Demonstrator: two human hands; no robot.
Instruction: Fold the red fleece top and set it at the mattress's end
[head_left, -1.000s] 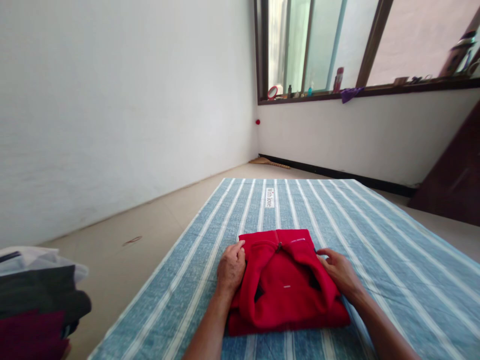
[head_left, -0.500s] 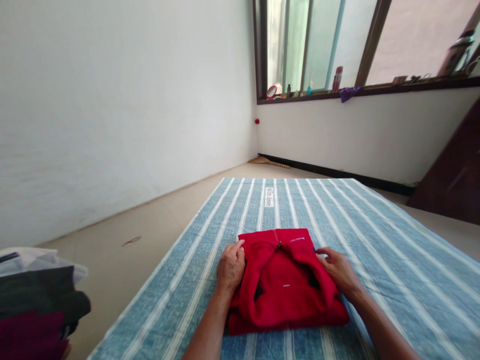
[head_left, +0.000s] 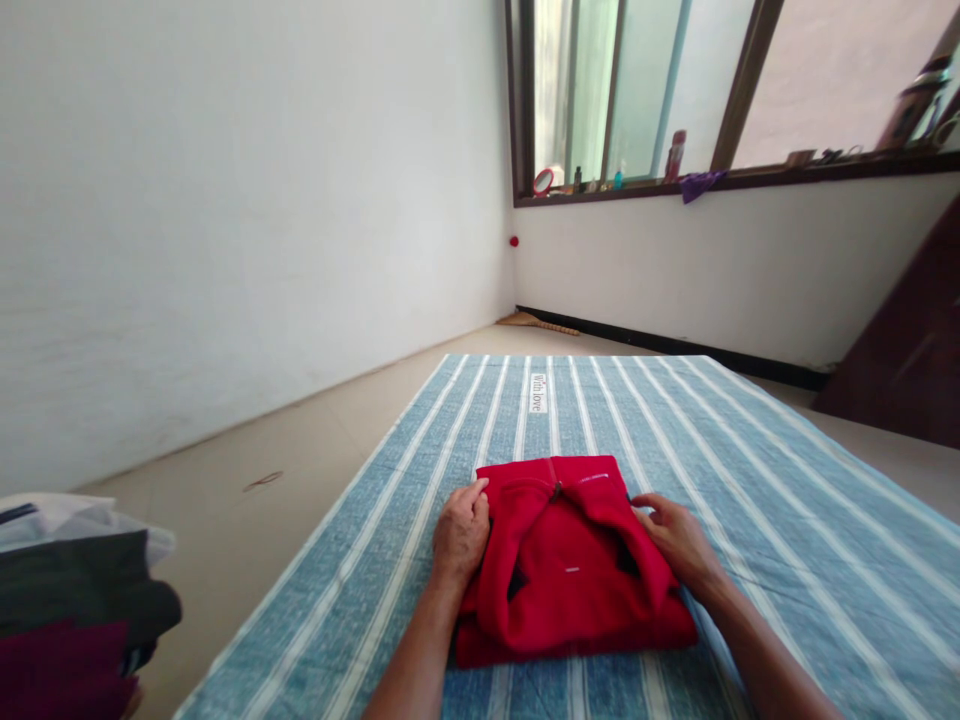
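A red zip-neck jacket (head_left: 574, 600) lies folded into a compact block, collar facing up, on a blue-and-white striped cloth (head_left: 375, 600). At its left edge, my left hand (head_left: 461, 528) has its fingers curled against the fabric, the fingertips partly tucked out of sight. My right hand (head_left: 679, 540) grips the opposite edge, thumb and fingers closed on the red cloth. A zipper pull and a small pale logo show near the jacket's far side. Both hands rest low, close to the covered surface.
To the left stands a pile of folded clothes (head_left: 71, 580) in white, dark green and maroon. A broom (head_left: 536, 321) lies on the floor by the far corner. Bottles and a small round mirror (head_left: 543, 182) line the window sill, where a purple cloth (head_left: 700, 186) hangs.
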